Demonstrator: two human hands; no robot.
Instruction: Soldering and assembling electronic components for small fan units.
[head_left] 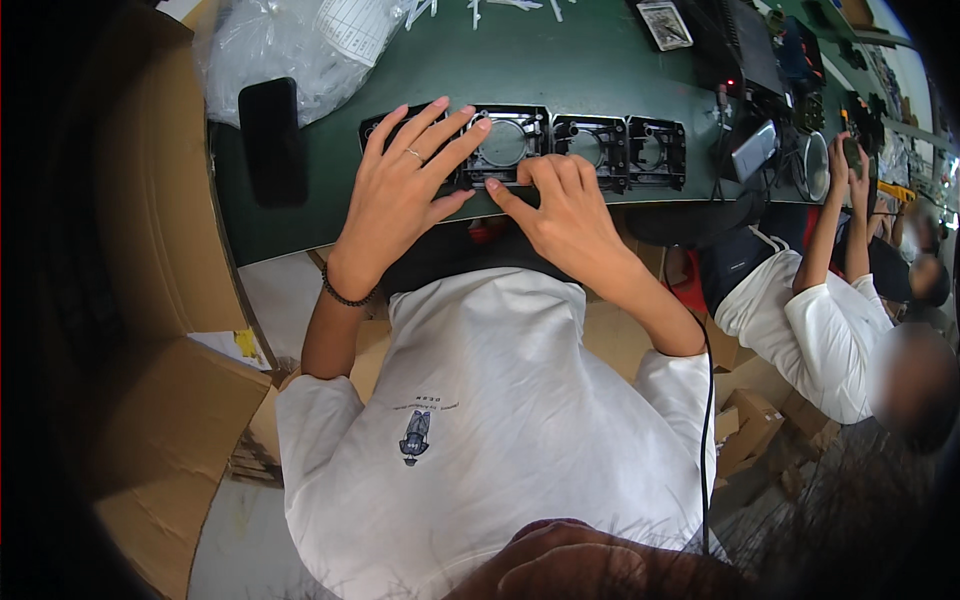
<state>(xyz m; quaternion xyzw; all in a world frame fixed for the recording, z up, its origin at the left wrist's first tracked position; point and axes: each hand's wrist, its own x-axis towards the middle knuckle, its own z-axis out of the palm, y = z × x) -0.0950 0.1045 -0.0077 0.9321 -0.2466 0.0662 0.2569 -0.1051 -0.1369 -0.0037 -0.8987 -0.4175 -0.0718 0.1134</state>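
Several black plastic frames (655, 153) with round openings stand side by side in a row along the near edge of the green table. My left hand (398, 185), with a ring and a dark bead bracelet, lies with spread fingers over the left end of the row and hides much of it. Close beside it, my right hand (565, 205) has its fingers curled onto the near edge of a black plastic frame (505, 125) with a large ring-shaped opening. Its thumb points left along that edge. Whatever lies under the right fingertips is hidden.
A black phone (272, 140) lies left on the green table (560, 65), by a clear plastic bag (275, 50). White strips lie at the back. Cables and devices (755, 150) crowd the right. A cardboard box (165, 200) stands left; a co-worker (820, 300) sits right.
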